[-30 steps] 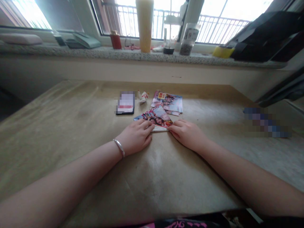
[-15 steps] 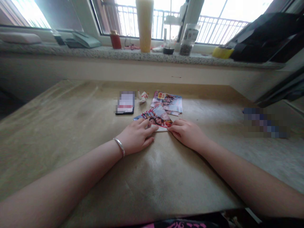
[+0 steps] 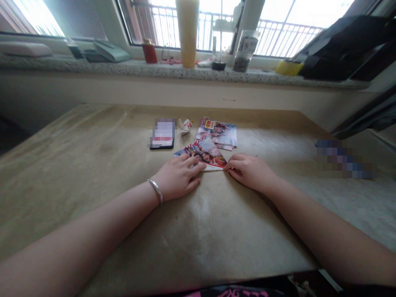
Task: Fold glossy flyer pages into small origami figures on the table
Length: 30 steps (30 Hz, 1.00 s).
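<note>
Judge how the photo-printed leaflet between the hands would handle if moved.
The photo-printed leaflet will probably feel light, as it looks like thin paper. It would likely flop, though the white strip along its near edge, apparently folded, may stiffen that side. Lying nearly flat on the table, it should slide.

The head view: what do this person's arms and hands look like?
The left hand and right hand wear no gloves. A slim, silver-coloured bangle circles the wrist of the left forearm; the right forearm shows none. No sleeve covers what shows of either, and no cables are visible.
</note>
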Available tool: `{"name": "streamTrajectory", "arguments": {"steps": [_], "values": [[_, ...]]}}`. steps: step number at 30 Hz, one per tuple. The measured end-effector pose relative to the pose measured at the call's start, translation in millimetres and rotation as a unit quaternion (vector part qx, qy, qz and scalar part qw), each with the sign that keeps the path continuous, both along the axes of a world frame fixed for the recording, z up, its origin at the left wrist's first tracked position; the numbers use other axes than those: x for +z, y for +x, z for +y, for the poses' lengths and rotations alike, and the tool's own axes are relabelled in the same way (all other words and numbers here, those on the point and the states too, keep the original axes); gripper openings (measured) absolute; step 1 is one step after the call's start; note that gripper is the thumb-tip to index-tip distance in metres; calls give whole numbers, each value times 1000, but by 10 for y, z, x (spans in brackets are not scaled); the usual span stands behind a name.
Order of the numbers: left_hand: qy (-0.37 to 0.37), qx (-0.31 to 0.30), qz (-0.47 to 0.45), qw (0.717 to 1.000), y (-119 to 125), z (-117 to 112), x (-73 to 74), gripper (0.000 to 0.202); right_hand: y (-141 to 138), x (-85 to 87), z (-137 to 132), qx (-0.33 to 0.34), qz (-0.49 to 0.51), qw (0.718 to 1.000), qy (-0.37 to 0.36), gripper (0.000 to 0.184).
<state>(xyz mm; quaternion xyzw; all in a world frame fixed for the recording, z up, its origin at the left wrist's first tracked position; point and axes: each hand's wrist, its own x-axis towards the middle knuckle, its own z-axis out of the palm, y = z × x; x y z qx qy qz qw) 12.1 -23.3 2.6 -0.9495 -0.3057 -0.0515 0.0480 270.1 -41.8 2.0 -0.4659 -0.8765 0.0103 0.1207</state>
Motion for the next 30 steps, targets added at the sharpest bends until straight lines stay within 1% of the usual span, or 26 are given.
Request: {"name": "streamTrajectory", "arguments": {"steps": [5,7,11,15,19,24,30], "values": [[2,-8,-6,1000,2,7,-5,43,-33,-22,7,-4,9,1000,17,18],[4,-9,-8,1000,3,9,-7,42,-70,-32,10,16,7,999,36,18],[11,-18,-10,1000,1,9,-8,42,-143,-66,11,63,22,997,49,22],[17,-25,-13,999,-3,11,-5,41,-151,-101,27,85,32,994,59,24],[19,-23,-6,1000,-4,10,-4,41,-121,-99,51,102,16,993,64,25],[31,-20,-3,999,-2,1,-10,42,-106,-64,58,108,-10,992,68,25],[33,-18,4,999,-8,0,-3,42,-86,-9,32,97,-46,992,68,25]]}}
